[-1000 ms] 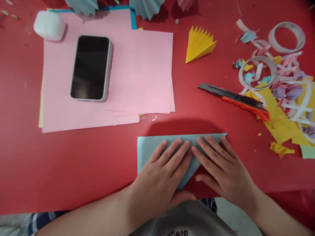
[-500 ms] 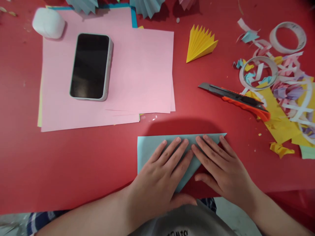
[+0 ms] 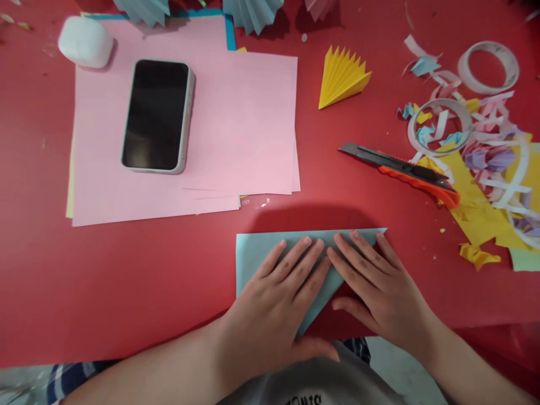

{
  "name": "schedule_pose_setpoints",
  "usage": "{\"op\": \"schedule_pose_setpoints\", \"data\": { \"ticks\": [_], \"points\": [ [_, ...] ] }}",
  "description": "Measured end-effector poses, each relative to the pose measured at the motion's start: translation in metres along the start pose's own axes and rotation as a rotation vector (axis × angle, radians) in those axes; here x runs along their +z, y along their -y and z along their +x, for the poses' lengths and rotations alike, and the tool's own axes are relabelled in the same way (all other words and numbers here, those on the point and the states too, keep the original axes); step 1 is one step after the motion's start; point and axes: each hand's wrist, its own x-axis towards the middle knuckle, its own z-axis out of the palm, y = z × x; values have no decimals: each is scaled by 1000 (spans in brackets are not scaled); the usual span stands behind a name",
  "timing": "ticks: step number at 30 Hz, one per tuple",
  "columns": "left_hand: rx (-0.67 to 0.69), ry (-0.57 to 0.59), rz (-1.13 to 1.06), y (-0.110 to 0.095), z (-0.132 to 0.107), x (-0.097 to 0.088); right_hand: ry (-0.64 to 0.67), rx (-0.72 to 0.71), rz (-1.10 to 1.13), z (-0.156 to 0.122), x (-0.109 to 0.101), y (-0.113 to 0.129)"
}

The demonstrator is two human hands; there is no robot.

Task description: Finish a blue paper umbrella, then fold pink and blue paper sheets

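A light blue sheet of paper (image 3: 255, 256), folded on a slant to a point at its right, lies near the front edge of the red table. My left hand (image 3: 282, 298) rests flat on its middle, fingers stretched out, hiding much of the lower part. On the right part of the paper lies my right hand (image 3: 373, 281), fingers spread with the tips by the top edge and the thumb out over the table. The fingertips of both hands nearly meet. Beyond the right hand lies an orange utility knife (image 3: 400, 171) with its blade out.
Pink paper sheets (image 3: 240, 124) lie at the back left, bearing a black-screened phone (image 3: 156, 115) and a white case (image 3: 85, 42). A yellow pleated paper fan (image 3: 343, 79) stands out behind the knife. Tape rolls (image 3: 488, 67) and paper scraps (image 3: 489, 157) crowd the right.
Both hands stay almost still on the blue paper. The whole view has shifted very slightly; nothing was picked up or let go.
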Motion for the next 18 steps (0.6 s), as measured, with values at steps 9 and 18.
{"op": "schedule_pose_setpoints", "data": {
  "ticks": [9, 18],
  "points": [
    [21, -21, -9, 2, 0, -1, 45, 9, -13, 2, -2, -1],
    [33, -75, 26, 2, 2, 1, 90, -17, -39, 0, -8, -22]
  ]
}}
